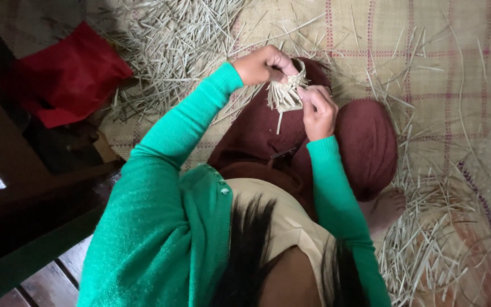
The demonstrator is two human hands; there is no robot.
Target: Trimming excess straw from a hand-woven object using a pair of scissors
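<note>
Sitting on a woven mat (427,68) with the knees drawn up under a maroon skirt (365,142), the person holds a small, half-woven piece of pale straw (286,91) up between both hands, above the lap. The left hand (263,64) comes in from the upper left, fingers curled shut over the top rim of the woven piece, thumb tucked against it. The right hand (318,111) sits just below and to the right, its fingers closed in a pinch on the piece's side edge. The woven piece lies directly between the two hands and touches both; its loose strand ends hang down and fan out toward the lap, so its long axis runs roughly from the left hand's grip down toward the skirt. Both hands are about equally near, the left gripping higher, the right lower. Both sleeves are green knit (166,170). Loose cut straw (171,45) is strewn thickly over the mat on the left and again by the bare foot (385,207) at the right. A red cloth (66,74) lies well apart at the upper left.
</note>
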